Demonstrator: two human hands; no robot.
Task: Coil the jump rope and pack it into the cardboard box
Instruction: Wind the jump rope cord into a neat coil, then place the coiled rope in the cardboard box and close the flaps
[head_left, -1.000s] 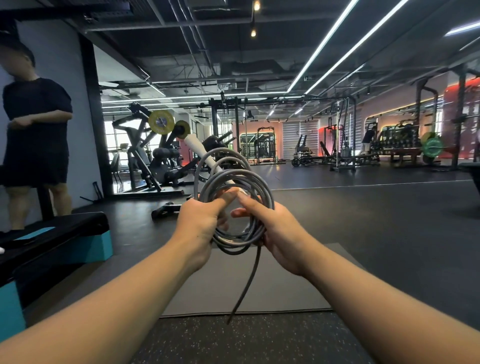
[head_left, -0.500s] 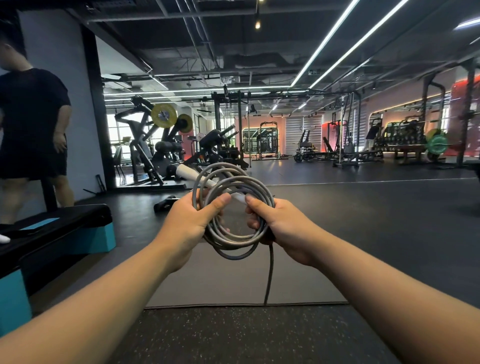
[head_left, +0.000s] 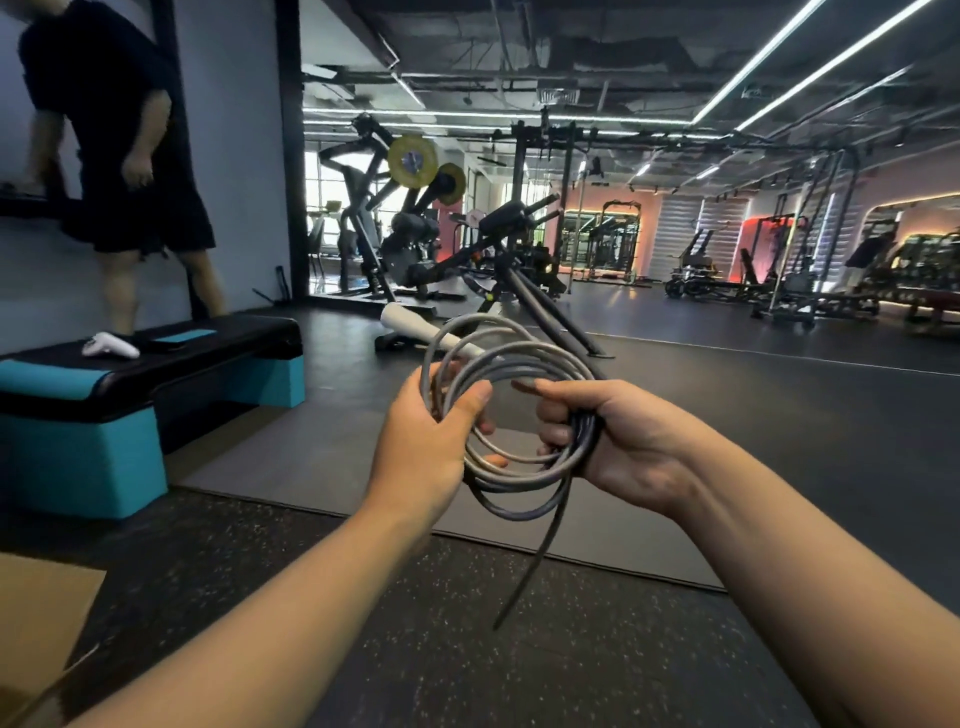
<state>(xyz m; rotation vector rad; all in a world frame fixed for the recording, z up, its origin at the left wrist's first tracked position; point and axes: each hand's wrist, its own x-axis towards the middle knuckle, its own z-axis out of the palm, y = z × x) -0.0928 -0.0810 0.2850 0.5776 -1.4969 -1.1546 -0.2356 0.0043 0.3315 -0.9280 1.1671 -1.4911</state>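
The grey jump rope (head_left: 519, 483) is wound into several loops held up in front of me. My left hand (head_left: 431, 441) grips the left side of the coil, thumb over the strands. On the right side my right hand (head_left: 613, 441) is closed around the bundled strands. A white handle (head_left: 415, 325) sticks out behind the coil at the upper left. One loose end (head_left: 535, 566) of the rope hangs down from the coil. A corner of the cardboard box (head_left: 36, 629) shows at the lower left edge.
A teal and black step platform (head_left: 156, 384) stands at the left with a white controller (head_left: 110, 345) and a phone on it. A person in black stands behind it. A grey mat (head_left: 322, 457) lies on the dark floor; gym machines fill the back.
The view has swung left and down, so the step platform and box corner now show. My hands turned the coil flatter, and the hanging end shifted. The person at the left moved.
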